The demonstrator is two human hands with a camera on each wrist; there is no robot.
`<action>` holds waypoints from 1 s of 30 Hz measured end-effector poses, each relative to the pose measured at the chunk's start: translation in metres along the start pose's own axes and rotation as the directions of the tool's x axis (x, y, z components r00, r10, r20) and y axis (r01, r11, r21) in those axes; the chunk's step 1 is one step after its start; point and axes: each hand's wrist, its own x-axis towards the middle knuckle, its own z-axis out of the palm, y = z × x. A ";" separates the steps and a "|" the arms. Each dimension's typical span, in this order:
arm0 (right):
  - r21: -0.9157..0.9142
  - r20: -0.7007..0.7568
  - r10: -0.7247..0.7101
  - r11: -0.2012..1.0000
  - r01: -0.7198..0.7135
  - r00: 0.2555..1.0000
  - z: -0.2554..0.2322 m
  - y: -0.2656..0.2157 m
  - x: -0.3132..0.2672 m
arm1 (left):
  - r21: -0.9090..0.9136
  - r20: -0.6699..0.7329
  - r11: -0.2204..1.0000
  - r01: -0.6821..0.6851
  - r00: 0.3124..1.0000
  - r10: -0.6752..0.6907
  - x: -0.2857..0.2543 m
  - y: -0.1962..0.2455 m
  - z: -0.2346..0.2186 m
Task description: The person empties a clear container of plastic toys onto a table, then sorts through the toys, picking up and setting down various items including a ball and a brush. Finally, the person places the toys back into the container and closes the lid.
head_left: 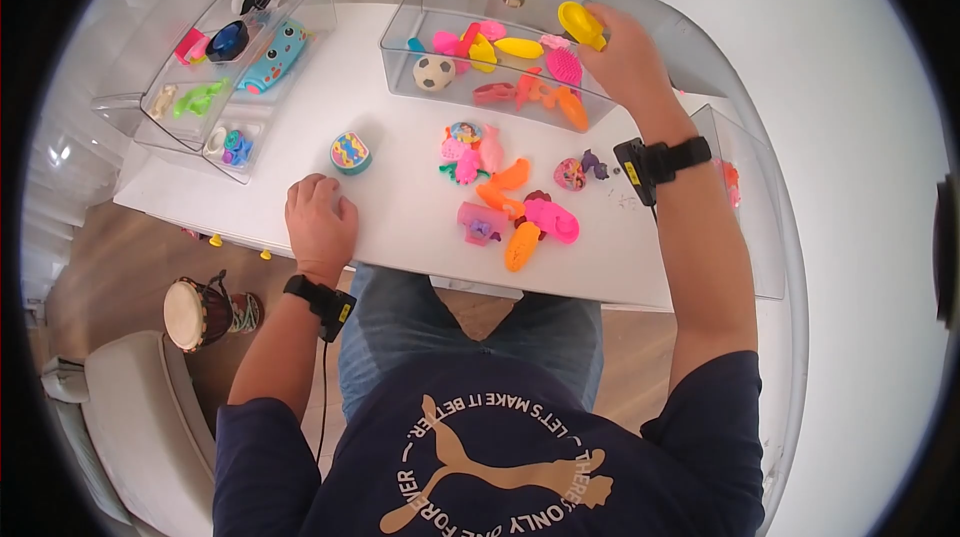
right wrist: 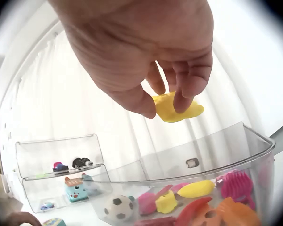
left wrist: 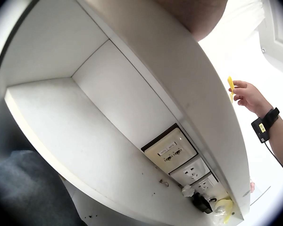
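Note:
My right hand [head_left: 625, 52] is raised over the back right of the clear plastic bin [head_left: 440, 97]. Between thumb and fingertips it pinches a yellow plastic toy [right wrist: 172, 107] with a rounded, shallow dish-like end [head_left: 580, 23]. The toy is above the bin's rim in the right wrist view. Inside the bin lie a toy soccer ball [head_left: 434, 73], a pink hairbrush [head_left: 565, 65], a yellow banana-shaped toy [head_left: 519, 48] and several other bright pieces. Near the table's front edge my left hand [head_left: 321, 222] rests on the tabletop, fingers loosely bent, beside a blue-and-yellow patterned toy [head_left: 350, 153].
Pink, orange and purple toys [head_left: 500, 222] lie in a loose group mid-table, with a purple figure [head_left: 594, 165] to their right. A tiered clear organizer [head_left: 165, 102] stands at the left. Another clear bin [head_left: 760, 237] is at the right edge. A drum [head_left: 200, 315] stands on the floor.

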 end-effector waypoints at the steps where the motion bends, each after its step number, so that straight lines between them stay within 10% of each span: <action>1: -0.028 -0.021 -0.003 1.000 0.002 1.000 0.004 0.004 0.001 | 0.002 -0.001 1.000 -0.003 1.000 0.003 0.000 0.000 0.000; 6: 0.089 -0.098 -0.010 0.996 0.019 0.995 0.009 -0.013 -0.010 | -0.022 -0.018 1.000 -0.004 1.000 0.004 0.000 0.000 0.000; 14: 0.327 0.378 -0.388 0.905 0.271 0.840 0.065 -0.052 -0.072 | -0.014 -0.023 1.000 -0.005 1.000 0.005 0.000 -0.003 0.001; 30: 0.074 0.474 -0.188 0.982 0.173 0.860 0.090 -0.031 -0.090 | -0.008 -0.005 1.000 0.005 1.000 -0.005 0.000 0.000 0.000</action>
